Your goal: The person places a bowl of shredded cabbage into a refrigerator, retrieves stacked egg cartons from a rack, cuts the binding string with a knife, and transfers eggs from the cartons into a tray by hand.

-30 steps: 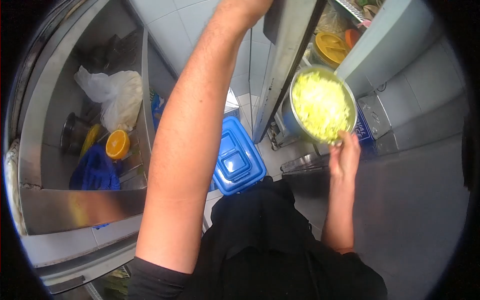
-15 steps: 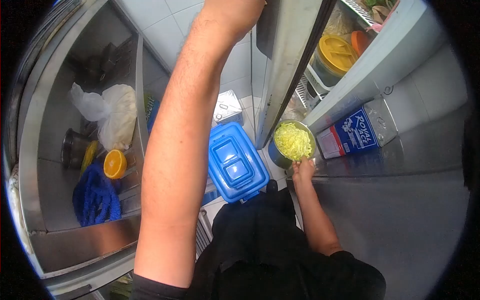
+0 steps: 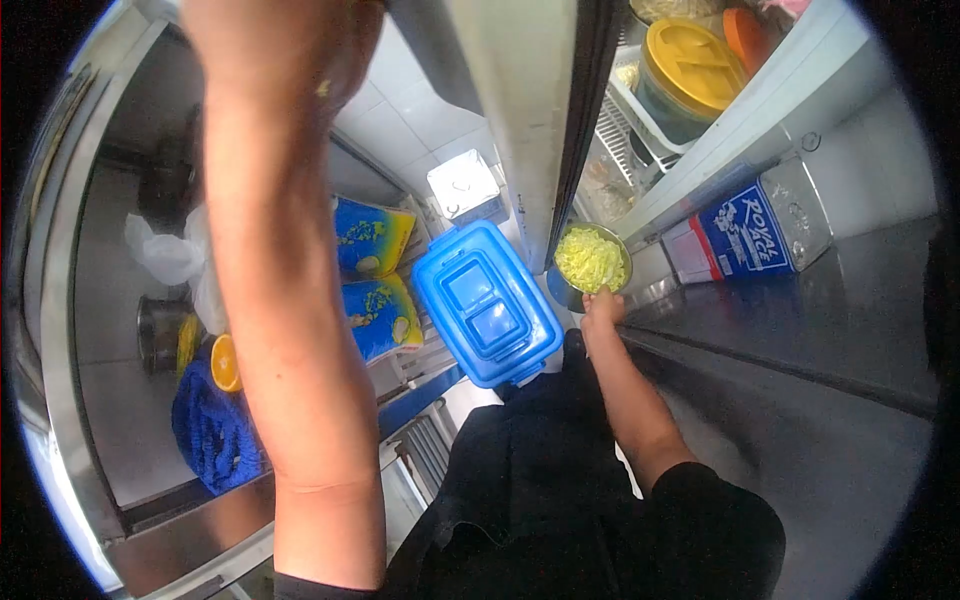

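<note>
My left hand is raised at the top edge, closed at the handle side of the refrigerator door; its fingers are mostly cut off. Low on the right, my right hand grips the rim of a metal pot. Shredded pale-green cabbage fills the pot up to the top. The pot is beside the refrigerator opening, close to the door's lower edge.
A blue lidded container sits on the floor before me, with a white-topped tin behind. Blue-yellow packets lie left. Inside the refrigerator is a yellow-lidded tub. A Royal Ace tin, half orange and blue cloth flank me.
My left hand and the refrigerator door have moved left, and the opening is wider. More of the blue-yellow packets shows. My right hand still holds the pot.
</note>
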Demonstrator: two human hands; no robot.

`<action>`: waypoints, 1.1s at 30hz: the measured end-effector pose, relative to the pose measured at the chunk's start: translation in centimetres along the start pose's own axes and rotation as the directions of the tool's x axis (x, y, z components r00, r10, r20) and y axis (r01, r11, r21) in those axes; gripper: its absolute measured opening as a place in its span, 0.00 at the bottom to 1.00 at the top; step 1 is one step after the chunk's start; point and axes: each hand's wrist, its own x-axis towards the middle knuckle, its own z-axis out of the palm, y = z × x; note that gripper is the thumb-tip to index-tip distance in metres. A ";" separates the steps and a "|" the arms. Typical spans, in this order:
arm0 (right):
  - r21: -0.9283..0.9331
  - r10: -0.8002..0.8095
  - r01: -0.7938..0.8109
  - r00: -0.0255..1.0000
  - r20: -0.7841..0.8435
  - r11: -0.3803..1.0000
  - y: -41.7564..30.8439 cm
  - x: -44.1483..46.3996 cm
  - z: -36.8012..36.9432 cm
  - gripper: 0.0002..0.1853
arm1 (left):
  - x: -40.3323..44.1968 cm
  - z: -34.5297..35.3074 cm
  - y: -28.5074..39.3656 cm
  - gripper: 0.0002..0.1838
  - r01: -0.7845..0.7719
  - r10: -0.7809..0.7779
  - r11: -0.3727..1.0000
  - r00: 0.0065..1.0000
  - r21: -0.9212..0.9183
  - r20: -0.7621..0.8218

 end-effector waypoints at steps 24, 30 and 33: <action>-0.071 -0.028 0.036 0.993 0.111 0.997 -5.3 -4.8 0.5 0.09 | 0.5 -4.4 -4.2 0.45 -0.101 0.063 0.797 0.994 0.595 0.084; -0.063 -0.091 0.094 0.994 0.055 0.994 -4.3 -4.2 2.6 0.08 | 0.4 -6.0 -5.0 0.44 -0.213 0.107 0.668 0.976 0.713 0.191; -0.070 -0.103 0.106 0.994 0.037 0.992 -3.2 -3.0 3.2 0.09 | 0.4 -6.5 -5.2 0.44 -0.261 0.136 0.622 0.965 0.739 0.226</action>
